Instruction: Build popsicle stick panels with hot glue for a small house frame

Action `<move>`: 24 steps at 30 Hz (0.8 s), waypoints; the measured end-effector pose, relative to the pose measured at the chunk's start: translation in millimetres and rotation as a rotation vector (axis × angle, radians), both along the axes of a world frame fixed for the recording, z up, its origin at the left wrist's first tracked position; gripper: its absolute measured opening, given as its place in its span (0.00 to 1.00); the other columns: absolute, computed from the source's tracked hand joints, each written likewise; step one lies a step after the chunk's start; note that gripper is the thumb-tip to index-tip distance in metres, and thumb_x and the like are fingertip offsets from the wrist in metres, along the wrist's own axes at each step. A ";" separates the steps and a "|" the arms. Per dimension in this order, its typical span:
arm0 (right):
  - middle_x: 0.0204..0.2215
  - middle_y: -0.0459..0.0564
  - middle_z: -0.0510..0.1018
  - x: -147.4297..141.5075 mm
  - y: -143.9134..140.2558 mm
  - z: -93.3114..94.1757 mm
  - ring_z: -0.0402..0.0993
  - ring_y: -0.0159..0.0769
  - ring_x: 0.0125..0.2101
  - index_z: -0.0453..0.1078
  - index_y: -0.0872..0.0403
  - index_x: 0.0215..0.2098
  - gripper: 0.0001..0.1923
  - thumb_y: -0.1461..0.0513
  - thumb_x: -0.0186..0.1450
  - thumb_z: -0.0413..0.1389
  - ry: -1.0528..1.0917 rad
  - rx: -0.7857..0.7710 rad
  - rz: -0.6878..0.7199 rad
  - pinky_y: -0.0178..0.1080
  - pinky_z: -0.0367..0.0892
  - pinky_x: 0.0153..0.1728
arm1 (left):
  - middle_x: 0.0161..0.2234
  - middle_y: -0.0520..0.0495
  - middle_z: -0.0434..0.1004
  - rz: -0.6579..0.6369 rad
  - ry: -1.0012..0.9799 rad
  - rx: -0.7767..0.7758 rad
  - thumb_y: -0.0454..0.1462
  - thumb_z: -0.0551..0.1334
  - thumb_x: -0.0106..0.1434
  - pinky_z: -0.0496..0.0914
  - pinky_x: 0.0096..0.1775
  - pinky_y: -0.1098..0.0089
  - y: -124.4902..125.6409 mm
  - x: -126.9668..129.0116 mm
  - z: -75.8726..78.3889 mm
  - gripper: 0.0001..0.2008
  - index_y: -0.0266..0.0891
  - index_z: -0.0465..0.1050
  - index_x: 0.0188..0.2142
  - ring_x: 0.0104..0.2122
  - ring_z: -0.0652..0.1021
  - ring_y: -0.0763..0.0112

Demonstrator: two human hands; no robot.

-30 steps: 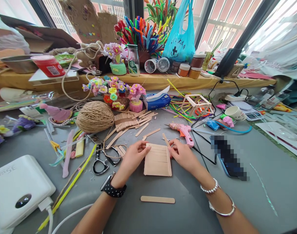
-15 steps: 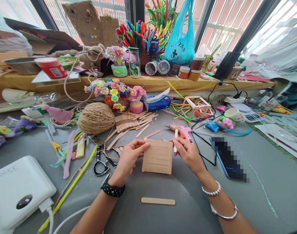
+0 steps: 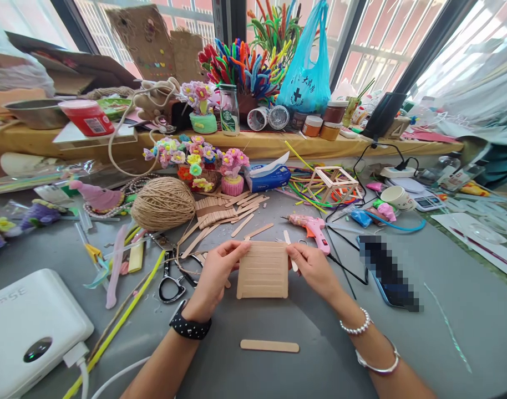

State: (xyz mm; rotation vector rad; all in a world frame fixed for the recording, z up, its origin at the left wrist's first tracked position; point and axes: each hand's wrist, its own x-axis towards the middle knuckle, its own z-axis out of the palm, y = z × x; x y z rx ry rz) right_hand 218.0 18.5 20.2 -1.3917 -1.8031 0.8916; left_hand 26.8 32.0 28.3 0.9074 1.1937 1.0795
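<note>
A square panel of glued craft sticks (image 3: 263,271) is held up above the grey table, slightly tilted. My left hand (image 3: 221,269) pinches its upper left corner, thumb on the front face. At the upper right edge, my right hand (image 3: 314,268) is closed, with a short craft stick (image 3: 294,265) between its fingers; the fingertips sit close against the panel, and I cannot tell whether they also grip it. A single craft stick (image 3: 269,346) lies flat on the table in front of me. Behind the panel a pink glue gun (image 3: 312,227) rests on its side.
Scissors (image 3: 172,280), a ball of twine (image 3: 163,203) and a pile of loose craft sticks (image 3: 220,210) lie left and behind. A phone (image 3: 387,271) is at the right, a white power bank (image 3: 35,327) at the left. A stick frame (image 3: 332,184) stands farther back.
The panel has shifted slightly left and stands more upright to my view. My right hand has moved left with its stick, which now leans the other way.
</note>
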 end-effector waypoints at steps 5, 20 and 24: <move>0.20 0.43 0.70 -1.3 9.5 2.6 0.66 0.31 0.22 0.67 0.54 0.36 0.11 0.58 0.64 0.46 -0.285 0.132 0.057 0.32 0.60 0.25 | 0.17 0.60 0.64 0.168 -0.037 0.050 0.42 0.64 0.48 0.57 0.19 0.81 4.1 -8.3 0.2 0.11 0.38 0.65 0.21 0.16 0.64 0.83; 0.38 0.66 0.67 103.3 137.2 19.9 0.65 0.50 0.38 0.65 0.66 0.38 0.14 0.63 0.58 0.51 -0.842 0.382 -0.598 0.47 0.60 0.38 | 0.21 0.56 0.70 0.173 -0.164 0.011 0.42 0.65 0.46 0.62 0.22 0.78 7.4 -27.2 6.9 0.11 0.38 0.69 0.25 0.20 0.69 0.77; 0.36 0.62 0.66 92.7 128.9 35.0 0.66 0.46 0.36 0.67 0.64 0.36 0.11 0.62 0.59 0.50 -0.849 0.454 -0.564 0.43 0.61 0.36 | 0.24 0.55 0.72 0.244 -0.174 0.051 0.43 0.65 0.45 0.64 0.26 0.76 7.6 -30.3 11.3 0.13 0.38 0.70 0.27 0.23 0.71 0.75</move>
